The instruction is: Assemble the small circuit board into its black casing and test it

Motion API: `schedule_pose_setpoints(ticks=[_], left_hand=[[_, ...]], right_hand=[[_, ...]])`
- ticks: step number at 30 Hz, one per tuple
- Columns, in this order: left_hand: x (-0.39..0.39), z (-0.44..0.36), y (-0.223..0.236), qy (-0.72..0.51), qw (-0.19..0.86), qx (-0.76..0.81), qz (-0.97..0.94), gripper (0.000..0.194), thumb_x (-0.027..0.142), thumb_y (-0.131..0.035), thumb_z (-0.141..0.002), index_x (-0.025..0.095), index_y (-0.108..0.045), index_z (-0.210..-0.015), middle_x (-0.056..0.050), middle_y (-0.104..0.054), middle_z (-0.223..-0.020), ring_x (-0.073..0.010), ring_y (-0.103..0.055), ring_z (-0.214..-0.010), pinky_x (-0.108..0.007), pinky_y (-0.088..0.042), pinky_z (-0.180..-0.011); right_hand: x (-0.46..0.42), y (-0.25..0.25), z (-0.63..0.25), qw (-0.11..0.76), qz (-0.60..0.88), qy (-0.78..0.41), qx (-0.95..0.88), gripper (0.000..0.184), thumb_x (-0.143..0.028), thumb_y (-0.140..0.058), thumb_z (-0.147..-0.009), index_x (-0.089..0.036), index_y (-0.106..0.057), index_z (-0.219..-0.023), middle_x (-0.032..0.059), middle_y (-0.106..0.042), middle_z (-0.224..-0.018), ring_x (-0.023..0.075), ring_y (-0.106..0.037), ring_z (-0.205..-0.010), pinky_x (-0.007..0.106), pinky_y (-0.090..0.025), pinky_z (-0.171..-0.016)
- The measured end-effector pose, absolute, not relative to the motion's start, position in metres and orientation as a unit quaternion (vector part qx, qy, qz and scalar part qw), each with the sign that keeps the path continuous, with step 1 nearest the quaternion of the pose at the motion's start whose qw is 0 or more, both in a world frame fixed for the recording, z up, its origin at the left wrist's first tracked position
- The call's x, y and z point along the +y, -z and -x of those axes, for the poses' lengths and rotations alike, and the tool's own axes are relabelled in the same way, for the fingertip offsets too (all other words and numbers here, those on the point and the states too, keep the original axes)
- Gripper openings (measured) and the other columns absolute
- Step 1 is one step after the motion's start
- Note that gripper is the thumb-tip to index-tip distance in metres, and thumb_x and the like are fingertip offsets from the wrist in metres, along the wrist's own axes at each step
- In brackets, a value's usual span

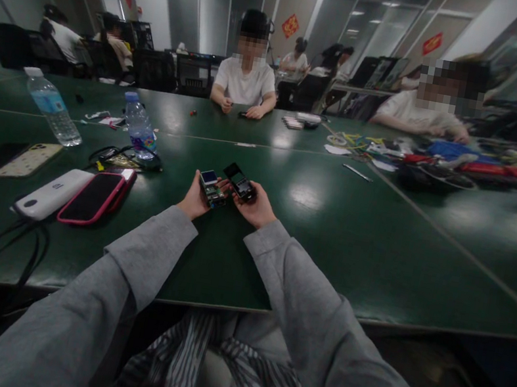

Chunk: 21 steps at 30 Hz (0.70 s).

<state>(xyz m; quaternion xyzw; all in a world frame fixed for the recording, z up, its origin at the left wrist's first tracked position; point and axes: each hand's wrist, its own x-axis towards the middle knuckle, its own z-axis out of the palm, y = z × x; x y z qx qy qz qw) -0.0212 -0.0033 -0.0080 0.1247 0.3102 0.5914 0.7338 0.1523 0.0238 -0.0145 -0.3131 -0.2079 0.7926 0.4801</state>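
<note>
In front of me, over the green table [328,252], my left hand [194,201] is closed around a small circuit board [213,191] with a little screen at its upper end. Close beside it, my right hand [259,207] grips a black plastic case part [240,182], tilted, with a dark glossy face or opening. The two pieces are held side by side, almost touching, above the tabletop. Fingertips partly cover the lower ends of both. Small details on the board are too blurred to make out.
A phone in a pink case [91,199], a white power bank [51,193] and a patterned phone [28,159] lie at left. Two bottles, one a blue-capped bottle [139,126], stand behind. A pen [357,172] and tangled cables [362,142] lie right. People sit opposite.
</note>
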Motion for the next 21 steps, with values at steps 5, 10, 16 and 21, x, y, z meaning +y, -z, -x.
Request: schedule_pose_setpoints(ticks=[5,10,16,21], left_hand=[[-0.0045,0.0208,0.0064,-0.589,0.734,0.315,-0.124,0.069,0.065,-0.03,-0.097,0.009,-0.058,-0.126,-0.018,-0.074,-0.103,-0.0269,-0.073,-0.098,-0.043,-0.058,-0.089],[-0.0051,0.02,0.0051,-0.588,0.731,0.324,-0.122,0.068,0.065,-0.029,-0.097,0.011,-0.058,-0.126,-0.018,-0.074,-0.104,-0.027,-0.073,-0.097,-0.043,-0.058,-0.088],[-0.007,0.0188,0.0029,-0.585,0.727,0.338,-0.124,0.066,0.065,-0.029,-0.097,0.012,-0.062,-0.119,-0.014,-0.075,-0.093,-0.0256,-0.073,-0.09,-0.042,-0.058,-0.086],[-0.0076,0.0182,0.0023,-0.588,0.727,0.332,-0.127,0.066,0.065,-0.028,-0.097,0.013,-0.063,-0.117,-0.011,-0.073,-0.082,-0.025,-0.072,-0.083,-0.041,-0.057,-0.085]], right_hand=[[0.0225,0.0139,-0.1517,0.479,0.317,-0.789,-0.218,0.017,-0.037,-0.064,-0.082,-0.023,-0.059,-0.091,0.007,-0.067,-0.091,0.017,-0.064,-0.079,0.026,-0.056,-0.058],[0.0196,0.0101,-0.1511,0.474,0.316,-0.792,-0.221,0.017,-0.035,-0.064,-0.082,-0.022,-0.058,-0.091,0.0054,-0.066,-0.091,0.0143,-0.063,-0.077,0.023,-0.056,-0.059],[0.0167,0.0062,-0.15,0.464,0.321,-0.793,-0.228,0.015,-0.035,-0.063,-0.083,-0.022,-0.057,-0.088,0.0028,-0.064,-0.087,0.0131,-0.062,-0.075,0.022,-0.055,-0.059],[0.0157,0.0054,-0.1473,0.483,0.326,-0.783,-0.216,0.005,-0.027,-0.058,-0.086,-0.022,-0.057,-0.085,-0.0005,-0.063,-0.081,0.0123,-0.06,-0.075,0.021,-0.054,-0.061]])
